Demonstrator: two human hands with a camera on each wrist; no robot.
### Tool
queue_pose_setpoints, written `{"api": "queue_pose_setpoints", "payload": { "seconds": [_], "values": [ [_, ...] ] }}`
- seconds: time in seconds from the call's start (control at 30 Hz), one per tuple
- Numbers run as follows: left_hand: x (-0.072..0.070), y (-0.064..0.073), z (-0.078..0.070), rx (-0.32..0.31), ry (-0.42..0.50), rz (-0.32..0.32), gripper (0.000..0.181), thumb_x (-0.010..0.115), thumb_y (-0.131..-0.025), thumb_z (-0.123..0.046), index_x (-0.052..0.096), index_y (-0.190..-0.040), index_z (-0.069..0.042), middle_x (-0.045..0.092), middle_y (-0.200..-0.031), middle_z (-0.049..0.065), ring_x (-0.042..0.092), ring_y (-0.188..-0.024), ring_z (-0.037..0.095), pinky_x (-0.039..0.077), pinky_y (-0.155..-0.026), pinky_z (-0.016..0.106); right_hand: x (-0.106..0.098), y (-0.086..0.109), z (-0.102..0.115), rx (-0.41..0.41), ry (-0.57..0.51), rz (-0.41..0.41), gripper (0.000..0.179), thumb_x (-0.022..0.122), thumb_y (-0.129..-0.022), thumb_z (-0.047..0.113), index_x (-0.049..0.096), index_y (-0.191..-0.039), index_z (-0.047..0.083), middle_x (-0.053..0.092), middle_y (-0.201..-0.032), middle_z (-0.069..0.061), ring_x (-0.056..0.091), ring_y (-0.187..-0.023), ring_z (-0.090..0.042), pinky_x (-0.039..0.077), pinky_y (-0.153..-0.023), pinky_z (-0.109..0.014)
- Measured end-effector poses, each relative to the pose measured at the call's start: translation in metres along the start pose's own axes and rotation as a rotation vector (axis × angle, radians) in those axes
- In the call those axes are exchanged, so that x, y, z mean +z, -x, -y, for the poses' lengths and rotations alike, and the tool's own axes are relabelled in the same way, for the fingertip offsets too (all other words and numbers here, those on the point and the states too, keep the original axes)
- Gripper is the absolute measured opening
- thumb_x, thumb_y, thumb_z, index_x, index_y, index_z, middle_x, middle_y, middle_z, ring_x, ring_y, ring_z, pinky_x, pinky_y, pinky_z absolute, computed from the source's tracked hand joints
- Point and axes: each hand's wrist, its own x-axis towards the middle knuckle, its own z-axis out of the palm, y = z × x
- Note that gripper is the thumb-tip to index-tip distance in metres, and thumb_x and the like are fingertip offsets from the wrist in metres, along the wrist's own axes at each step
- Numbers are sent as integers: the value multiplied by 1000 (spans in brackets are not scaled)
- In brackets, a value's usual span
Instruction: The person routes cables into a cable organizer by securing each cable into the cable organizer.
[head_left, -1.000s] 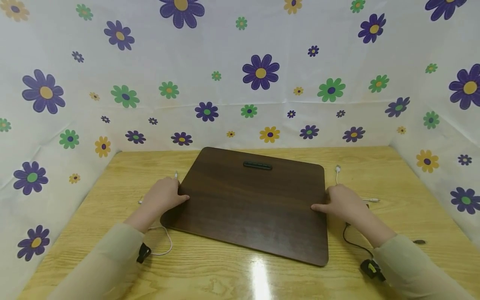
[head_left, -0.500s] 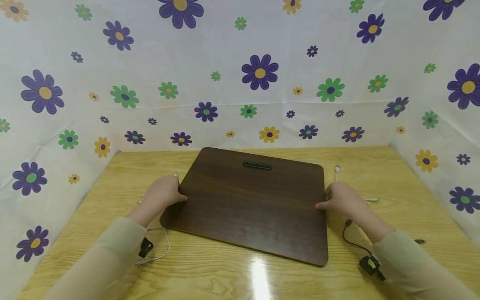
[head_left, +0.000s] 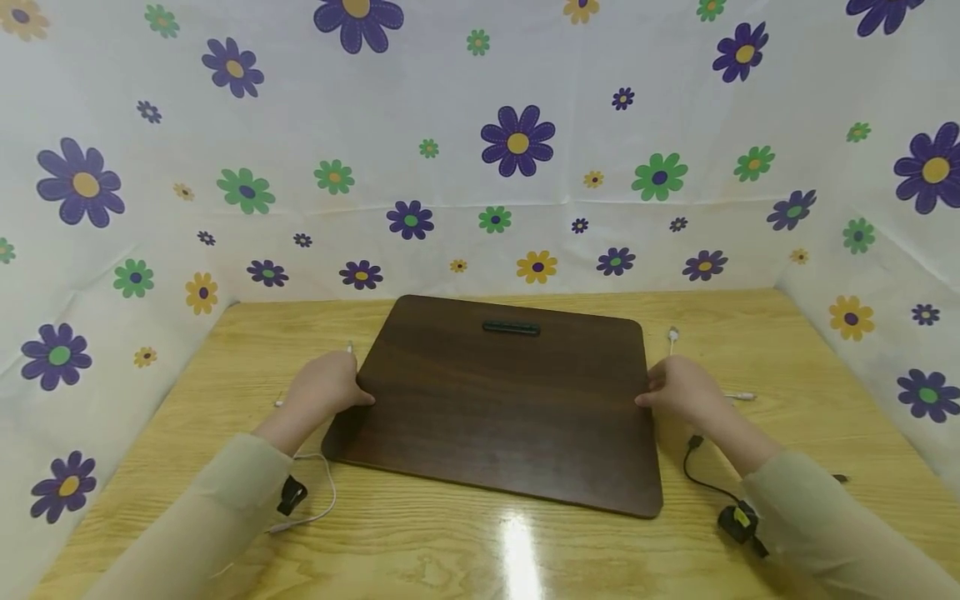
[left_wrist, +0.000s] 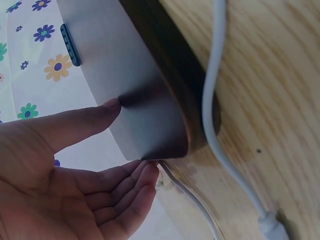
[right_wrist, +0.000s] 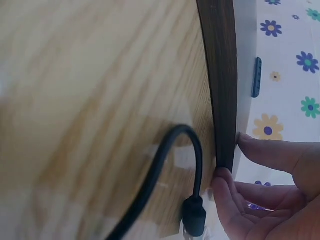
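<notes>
The largest item is my yellow, wood-grained tabletop [head_left: 420,542]. Resting on it or just above (I cannot tell which), a dark brown, wood-grained rectangular board with rounded corners [head_left: 498,408] is located between my hands. Its long axis runs left to right, slightly skewed: the right end sits nearer to me. Neither hand is nearer; both touch the board, at opposite short edges. My left hand [head_left: 326,387] grips the left edge, thumb on the top face, fingers at the rim. My right hand [head_left: 684,390] pinches the right edge. A narrow, dark green strip [head_left: 511,328] lies near the board's far edge.
</notes>
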Motion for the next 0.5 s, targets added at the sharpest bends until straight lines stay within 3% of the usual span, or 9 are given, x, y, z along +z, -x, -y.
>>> {"api": "queue_pose_setpoints", "payload": {
  "seconds": [0.5],
  "values": [
    [-3,1,2,18,34,11,25,88,-83,-19,71,-79,-1,69,-77,9,57,-70,22,47,-62,35,-8,-9,-14,35,-141,-2,47,76,-94,4,62,-131,-21,73,-120,-34,69,-115,-49,65,-88,-46]
  ]
}}
